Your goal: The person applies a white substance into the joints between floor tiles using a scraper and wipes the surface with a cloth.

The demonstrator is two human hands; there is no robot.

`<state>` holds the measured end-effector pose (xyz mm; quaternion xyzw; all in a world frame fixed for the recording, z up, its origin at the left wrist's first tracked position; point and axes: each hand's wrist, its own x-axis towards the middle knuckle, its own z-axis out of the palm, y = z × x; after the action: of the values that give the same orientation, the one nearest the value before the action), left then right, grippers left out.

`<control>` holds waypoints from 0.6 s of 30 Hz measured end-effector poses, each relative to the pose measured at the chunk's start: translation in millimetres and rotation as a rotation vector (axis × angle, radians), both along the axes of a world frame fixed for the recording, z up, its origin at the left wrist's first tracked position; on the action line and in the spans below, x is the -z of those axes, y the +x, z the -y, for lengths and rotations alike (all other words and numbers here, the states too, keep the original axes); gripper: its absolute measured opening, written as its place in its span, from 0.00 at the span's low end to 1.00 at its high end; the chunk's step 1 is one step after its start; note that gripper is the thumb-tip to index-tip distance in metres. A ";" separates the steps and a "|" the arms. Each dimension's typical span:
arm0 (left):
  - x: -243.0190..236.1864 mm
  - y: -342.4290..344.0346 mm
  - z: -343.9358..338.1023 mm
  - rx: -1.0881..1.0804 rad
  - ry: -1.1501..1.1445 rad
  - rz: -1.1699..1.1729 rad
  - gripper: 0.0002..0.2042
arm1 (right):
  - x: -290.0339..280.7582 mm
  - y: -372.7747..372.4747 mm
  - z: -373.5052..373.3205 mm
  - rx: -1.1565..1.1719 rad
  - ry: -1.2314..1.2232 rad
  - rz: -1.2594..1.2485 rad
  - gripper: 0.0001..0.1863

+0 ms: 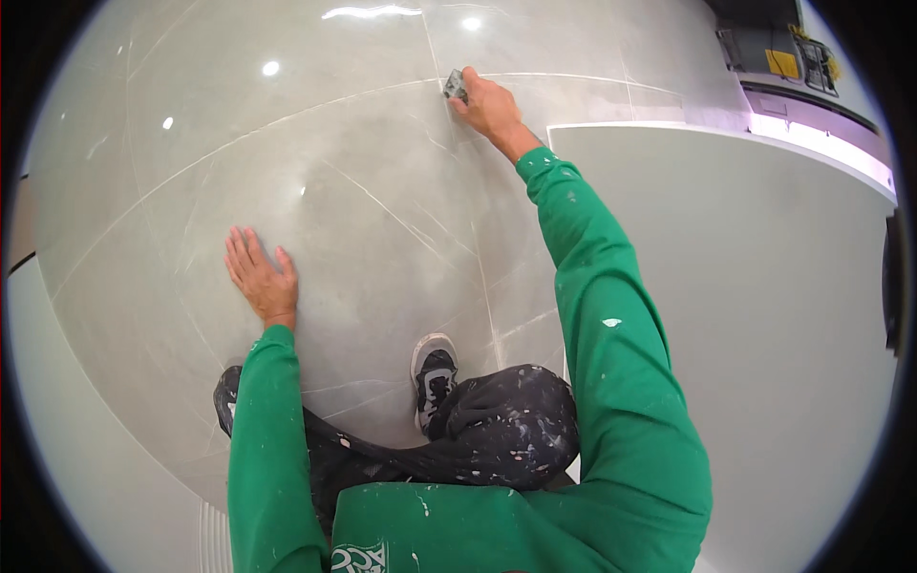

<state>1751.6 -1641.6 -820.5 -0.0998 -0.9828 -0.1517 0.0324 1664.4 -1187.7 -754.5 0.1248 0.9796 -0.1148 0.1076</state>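
Observation:
My right hand [489,107] reaches far forward over the glossy grey tiled floor [363,191]. Its fingers close around a small grey, mottled block [456,86], pressed down beside the crossing of two pale tile joints; the block's exact kind is unclear. Fingers spread, my left hand [262,279] lies flat on the tiles nearer to me and to the left, holding nothing. Both arms wear green sleeves [611,296] flecked with white spots.
A broad pale grey panel [726,286] with a white edge borders the floor at right. My shoe [437,377] and spotted dark trousers [516,430] are close below. At the far right, dark equipment [764,57] with a yellow patch stands beyond a lit strip [812,138].

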 end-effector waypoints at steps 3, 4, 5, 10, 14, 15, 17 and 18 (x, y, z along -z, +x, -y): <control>-8.4 -14.4 -1.2 -0.008 -0.016 -0.024 0.31 | -9.5 9.5 0.5 -0.015 0.006 0.010 0.19; -12.2 -19.8 -0.3 -0.009 -0.020 -0.024 0.31 | -12.8 15.2 3.1 -0.020 0.003 0.017 0.19; -13.6 -25.2 -2.4 0.019 0.001 -0.103 0.31 | -14.5 24.0 3.0 -0.015 -0.004 0.031 0.19; -13.7 -48.3 -9.1 -0.005 -0.024 -0.034 0.31 | -15.8 84.0 13.4 -0.014 -0.050 0.027 0.19; -7.6 -52.8 -9.8 -0.012 -0.011 -0.027 0.30 | -23.2 123.7 19.7 -0.061 -0.061 0.037 0.19; -7.0 -51.3 -9.1 -0.016 -0.013 -0.032 0.30 | -23.8 121.7 19.8 0.006 -0.061 0.046 0.19; -5.9 -46.0 -6.8 -0.016 -0.009 -0.021 0.31 | -22.5 102.9 19.6 0.068 -0.068 0.053 0.19; -5.9 -47.3 -6.5 -0.021 -0.012 -0.022 0.31 | -19.9 79.9 15.2 0.133 -0.065 -0.030 0.18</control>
<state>1704.3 -1635.1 -814.6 -0.0913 -0.9844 -0.1441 0.0443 1744.3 -1202.9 -734.6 0.1843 0.9664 -0.1552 0.0891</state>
